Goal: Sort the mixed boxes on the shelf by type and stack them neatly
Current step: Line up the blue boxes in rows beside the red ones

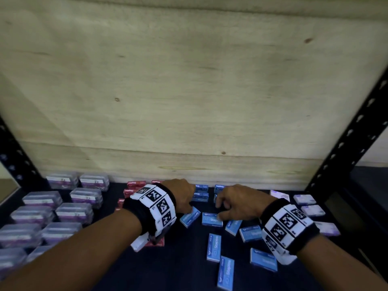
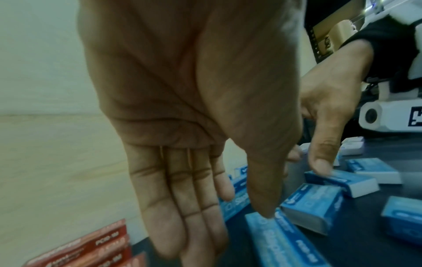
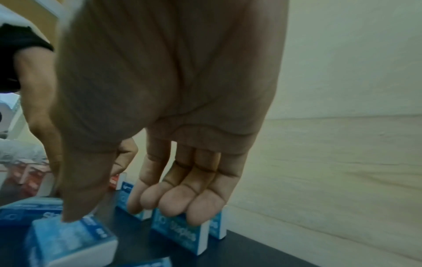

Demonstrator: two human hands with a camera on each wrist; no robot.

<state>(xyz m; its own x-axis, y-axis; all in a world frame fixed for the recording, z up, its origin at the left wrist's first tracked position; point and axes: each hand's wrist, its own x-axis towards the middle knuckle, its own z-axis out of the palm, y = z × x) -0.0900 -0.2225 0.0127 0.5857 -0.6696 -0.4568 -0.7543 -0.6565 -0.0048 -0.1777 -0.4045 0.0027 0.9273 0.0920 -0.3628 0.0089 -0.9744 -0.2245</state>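
Note:
Blue staple boxes lie scattered over the dark shelf (image 1: 178,267). My left hand (image 1: 184,199) hovers flat over a tilted blue box (image 1: 190,217). In the left wrist view the left hand (image 2: 219,231) has straight fingers, and its thumb tip touches a blue box (image 2: 280,240). My right hand (image 1: 226,206) reaches over another blue box (image 1: 212,219). In the right wrist view the right hand (image 3: 118,211) has loosely extended fingers, whose tips are at an upright blue box (image 3: 180,233). Its thumb rests on a flat blue box (image 3: 68,238). Neither hand lifts anything.
Stacked blue boxes (image 1: 200,195) and red staple boxes (image 1: 136,183) stand by the plywood back wall (image 1: 189,101). Clear cases with purple labels (image 1: 73,213) fill the left side. Pale purple boxes (image 1: 304,199) lie at the right, near a black post (image 1: 346,139).

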